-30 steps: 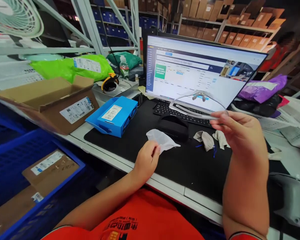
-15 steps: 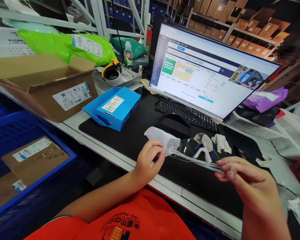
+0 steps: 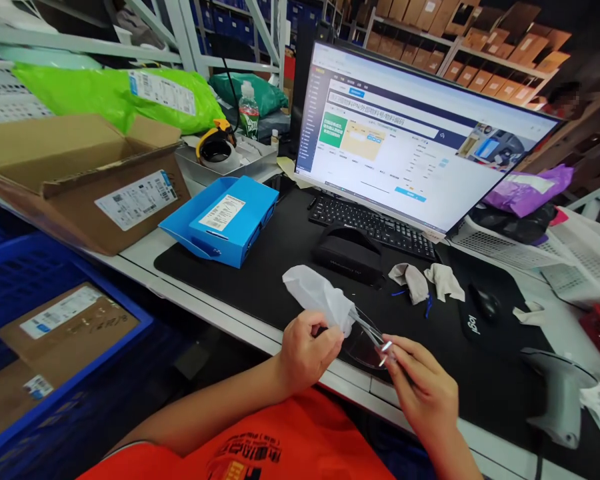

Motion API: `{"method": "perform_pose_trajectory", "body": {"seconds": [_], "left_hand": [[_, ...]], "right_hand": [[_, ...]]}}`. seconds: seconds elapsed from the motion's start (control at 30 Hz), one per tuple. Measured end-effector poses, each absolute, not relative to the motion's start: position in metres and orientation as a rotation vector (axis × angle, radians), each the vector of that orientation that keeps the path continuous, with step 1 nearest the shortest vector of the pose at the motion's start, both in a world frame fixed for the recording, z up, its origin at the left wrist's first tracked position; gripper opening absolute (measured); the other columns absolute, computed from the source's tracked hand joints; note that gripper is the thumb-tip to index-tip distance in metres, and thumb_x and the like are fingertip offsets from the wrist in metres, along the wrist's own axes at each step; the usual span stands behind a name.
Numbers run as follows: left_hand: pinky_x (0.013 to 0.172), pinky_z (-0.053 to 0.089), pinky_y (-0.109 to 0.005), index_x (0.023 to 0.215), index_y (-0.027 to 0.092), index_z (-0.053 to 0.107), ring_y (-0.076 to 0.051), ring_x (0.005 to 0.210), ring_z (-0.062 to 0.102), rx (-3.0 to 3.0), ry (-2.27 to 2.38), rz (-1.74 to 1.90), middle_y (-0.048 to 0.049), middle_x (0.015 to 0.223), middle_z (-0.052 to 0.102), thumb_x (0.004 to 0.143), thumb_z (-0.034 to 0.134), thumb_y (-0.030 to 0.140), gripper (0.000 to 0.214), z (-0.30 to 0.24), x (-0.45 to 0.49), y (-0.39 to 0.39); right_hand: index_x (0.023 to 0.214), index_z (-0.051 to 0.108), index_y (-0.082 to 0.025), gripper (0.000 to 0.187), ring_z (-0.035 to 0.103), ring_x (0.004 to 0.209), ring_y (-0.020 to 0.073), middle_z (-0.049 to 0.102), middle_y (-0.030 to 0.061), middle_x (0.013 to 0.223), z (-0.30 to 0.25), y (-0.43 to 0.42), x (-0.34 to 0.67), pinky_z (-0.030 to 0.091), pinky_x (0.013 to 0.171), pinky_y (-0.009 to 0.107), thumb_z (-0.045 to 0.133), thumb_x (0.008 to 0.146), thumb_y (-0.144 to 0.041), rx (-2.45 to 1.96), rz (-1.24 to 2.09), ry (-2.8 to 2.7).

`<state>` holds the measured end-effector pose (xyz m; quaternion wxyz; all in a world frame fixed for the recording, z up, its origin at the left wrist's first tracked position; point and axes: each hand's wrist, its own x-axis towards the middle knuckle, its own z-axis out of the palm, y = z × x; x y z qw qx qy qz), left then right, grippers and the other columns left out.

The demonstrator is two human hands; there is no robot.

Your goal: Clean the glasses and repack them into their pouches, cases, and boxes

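Observation:
My left hand [image 3: 307, 350] is closed on a white translucent pouch [image 3: 317, 297], held just above the near edge of the black desk mat [image 3: 260, 280]. My right hand [image 3: 420, 387] pinches a pair of clear glasses [image 3: 367, 337], one end of which sits at the pouch's mouth. Both hands are close together in front of my orange shirt. A black glasses case [image 3: 349, 255] lies on the mat behind them, and two small beige cloth pieces [image 3: 425, 280] lie to its right.
A monitor [image 3: 405, 147] and keyboard [image 3: 373, 227] stand behind the mat. A blue box [image 3: 223, 220] and an open cardboard box [image 3: 80, 177] sit at left, a mouse [image 3: 485, 305] and a grey scanner [image 3: 560, 397] at right. Blue crates with parcels [image 3: 55, 327] stand below left.
My right hand has brought the glasses down from in front of the monitor to my left hand. The left hand has lifted the pouch off the mat to meet them.

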<state>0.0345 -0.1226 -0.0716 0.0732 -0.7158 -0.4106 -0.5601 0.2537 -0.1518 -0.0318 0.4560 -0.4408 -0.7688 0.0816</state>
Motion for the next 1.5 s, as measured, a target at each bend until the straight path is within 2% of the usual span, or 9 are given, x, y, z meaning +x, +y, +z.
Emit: {"method": "perform_pose_trajectory", "body": {"seconds": [0.2,0.4,0.5,0.63,0.77,1.0,1.27,1.4,1.5], "left_hand": [[0.068,0.051,-0.024,0.089,0.019,0.064,-0.014,0.077,0.053,-2.180,-1.290,-1.708,-0.0042,0.089,0.048,0.091,0.054,0.016,0.011,-0.067,0.032,-0.124],[0.062,0.046,-0.022,0.090,0.019,0.065,-0.013,0.074,0.051,-2.182,-1.163,-1.595,-0.0028,0.087,0.046,0.091,0.056,0.015,0.010,-0.070,0.027,-0.125],[0.063,0.044,-0.023,0.091,0.019,0.064,-0.012,0.072,0.048,-2.131,-1.161,-1.643,-0.0018,0.086,0.043,0.093,0.053,0.016,0.011,-0.074,0.023,-0.126],[0.071,0.047,-0.028,0.094,0.018,0.059,-0.016,0.081,0.049,-1.992,-1.278,-1.734,-0.0043,0.091,0.043,0.093,0.051,0.013,0.009,-0.075,0.018,-0.122],[0.072,0.046,-0.029,0.094,0.018,0.057,-0.017,0.083,0.048,-1.983,-1.271,-1.703,-0.0049,0.091,0.044,0.093,0.052,0.013,0.007,-0.071,0.012,-0.116],[0.067,0.041,-0.028,0.089,0.017,0.061,-0.016,0.075,0.046,-2.035,-1.252,-1.580,-0.0029,0.086,0.042,0.091,0.055,0.015,0.007,-0.067,0.007,-0.119],[0.060,0.040,-0.025,0.078,0.019,0.061,-0.012,0.065,0.045,-2.186,-1.030,-1.691,-0.0004,0.075,0.043,0.092,0.048,0.016,0.019,-0.070,0.026,-0.128],[0.055,0.040,-0.024,0.071,0.019,0.059,-0.010,0.060,0.046,-2.307,-0.843,-1.691,0.0002,0.072,0.048,0.094,0.045,0.018,0.027,-0.077,0.037,-0.128],[0.058,0.045,-0.023,0.077,0.019,0.061,-0.011,0.065,0.052,-2.382,-0.868,-1.649,-0.0019,0.080,0.055,0.095,0.047,0.020,0.023,-0.079,0.035,-0.127]], "right_hand": [[0.088,0.082,-0.027,0.011,0.077,0.082,0.0250,0.076,0.0084,0.099,-0.053,-0.147,0.225,0.068,0.072,0.036,0.072,0.087,-0.031,-1.264,0.762,-1.409],[0.085,0.082,-0.017,0.031,0.075,0.068,0.0190,0.077,0.0107,0.086,-0.062,-0.141,0.208,0.065,0.063,0.024,0.088,0.070,-0.044,-1.155,1.440,-0.760],[0.085,0.082,-0.017,0.027,0.075,0.071,0.0191,0.075,0.0107,0.096,-0.063,-0.143,0.202,0.066,0.067,0.026,0.085,0.074,-0.042,-1.215,1.300,-0.871],[0.086,0.082,-0.021,0.014,0.075,0.084,0.0206,0.075,0.0092,0.098,-0.061,-0.148,0.196,0.065,0.076,0.030,0.070,0.089,-0.029,-1.256,0.720,-1.383],[0.099,0.079,-0.019,0.021,0.073,0.089,0.0174,0.075,0.0101,0.099,-0.057,-0.149,0.188,0.061,0.082,0.026,0.061,0.091,-0.011,-1.140,0.249,-1.706],[0.093,0.079,-0.021,0.017,0.071,0.092,0.0186,0.074,0.0091,0.103,-0.049,-0.141,0.174,0.057,0.082,0.029,0.062,0.093,-0.023,-1.310,0.373,-1.562],[0.087,0.082,-0.023,0.021,0.067,0.109,0.0293,0.073,0.0108,0.119,-0.053,-0.130,0.159,0.054,0.090,0.040,0.065,0.083,-0.034,-1.369,0.768,-1.316],[0.085,0.083,-0.022,0.024,0.066,0.103,0.0307,0.077,0.0088,0.103,-0.051,-0.122,0.160,0.053,0.088,0.042,0.064,0.071,-0.026,-1.302,0.509,-1.477],[0.069,0.079,-0.019,0.019,0.067,0.074,0.0239,0.076,0.0050,0.078,-0.049,-0.119,0.171,0.054,0.065,0.033,0.060,0.066,-0.021,-1.350,0.592,-1.465]]}}
